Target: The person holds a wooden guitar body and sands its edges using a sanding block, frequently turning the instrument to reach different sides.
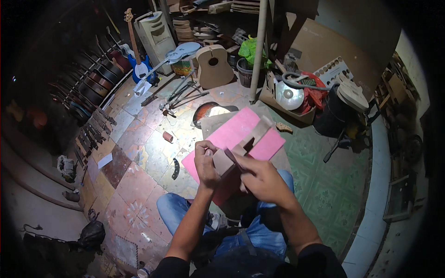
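Observation:
My left hand (207,166) is closed around the near end of a tan, block-like piece (223,162) that looks like wood. A longer tan strip (256,134) with a dark gap beside it stretches away to the upper right; whether it joins the block cannot be seen. My right hand (262,178) is closed, thumb and fingers pinching a thin dark flat piece (233,157) against or close to the block. Its kind is unclear. Beneath both hands lies a pink board or sheet (236,126), partly hidden by them.
An acoustic guitar body (214,67), a blue electric bass (141,69) and a rack of guitars (95,85) stand beyond. A cardboard box (282,107) and black drum (331,118) are at right. On the tiled floor lie a reddish cylinder (168,136) and black curved strip (175,168).

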A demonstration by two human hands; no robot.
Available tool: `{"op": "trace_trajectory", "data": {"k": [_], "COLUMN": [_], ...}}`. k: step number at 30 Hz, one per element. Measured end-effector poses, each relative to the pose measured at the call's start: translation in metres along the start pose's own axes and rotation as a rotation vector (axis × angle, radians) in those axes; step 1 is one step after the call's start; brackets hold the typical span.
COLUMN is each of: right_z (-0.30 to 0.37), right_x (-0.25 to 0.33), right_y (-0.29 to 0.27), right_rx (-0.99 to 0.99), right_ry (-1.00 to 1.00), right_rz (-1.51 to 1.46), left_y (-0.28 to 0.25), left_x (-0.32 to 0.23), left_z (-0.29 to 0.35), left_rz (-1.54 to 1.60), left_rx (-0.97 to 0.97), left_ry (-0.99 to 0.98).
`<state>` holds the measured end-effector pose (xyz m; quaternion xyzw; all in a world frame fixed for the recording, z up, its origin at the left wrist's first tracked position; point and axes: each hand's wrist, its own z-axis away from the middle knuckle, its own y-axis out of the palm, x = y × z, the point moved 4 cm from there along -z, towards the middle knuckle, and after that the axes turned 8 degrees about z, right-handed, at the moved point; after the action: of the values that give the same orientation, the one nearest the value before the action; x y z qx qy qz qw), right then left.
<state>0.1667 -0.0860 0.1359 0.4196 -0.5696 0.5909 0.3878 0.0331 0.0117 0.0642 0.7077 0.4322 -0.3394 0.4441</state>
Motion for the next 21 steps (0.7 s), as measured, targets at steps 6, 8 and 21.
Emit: {"op": "trace_trajectory", "data": {"k": [6, 8, 21], "right_z": [0.006, 0.013, 0.007], "right_x": [0.001, 0.015, 0.037], "right_y": [0.005, 0.005, 0.006], "right_rx": [-0.141, -0.241, -0.317], "right_ry": [-0.251, -0.330, -0.474], "right_rz": [0.401, 0.648, 0.986], "left_y": [-0.010, -0.006, -0.001], "left_x": [0.007, 0.009, 0.007], "left_z": [0.002, 0.007, -0.008], "left_rz": [-0.031, -0.004, 0.053], "left_rx": [0.009, 0.038, 0.032], "left_ry": [0.040, 0.011, 0.054]}}
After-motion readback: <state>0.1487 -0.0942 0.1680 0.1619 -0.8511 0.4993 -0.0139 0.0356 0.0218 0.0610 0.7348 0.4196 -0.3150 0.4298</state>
